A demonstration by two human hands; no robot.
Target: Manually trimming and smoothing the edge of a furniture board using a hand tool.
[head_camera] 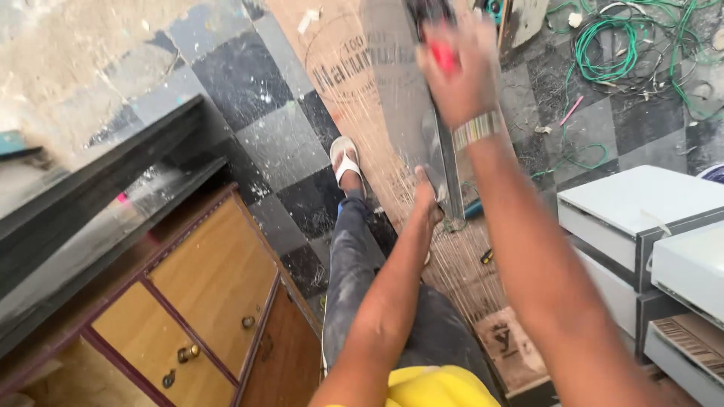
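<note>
Near the top centre of the frame, the person's right hand [460, 71] is closed around the red handle of a blurred power tool [434, 30], raised above a long grey panel [403, 98] that runs from the upper edge down toward the middle. At the panel's lower end, around the centre of the frame, the left hand [428, 202] presses on the panel's edge; whether its fingers curl around it cannot be told. A striped wristband [477, 130] sits on the right wrist. Beneath the panel lies a brown cardboard sheet [343, 71] on a grey and black checkered floor [241, 75]. One foot in a white sandal [345, 162] stands just left of the panel. A wooden cabinet [211, 286] with round knobs fills the lower left. White drawer units [641, 218] stand at the right edge, and green cable [611, 45] lies tangled at the upper right.
</note>
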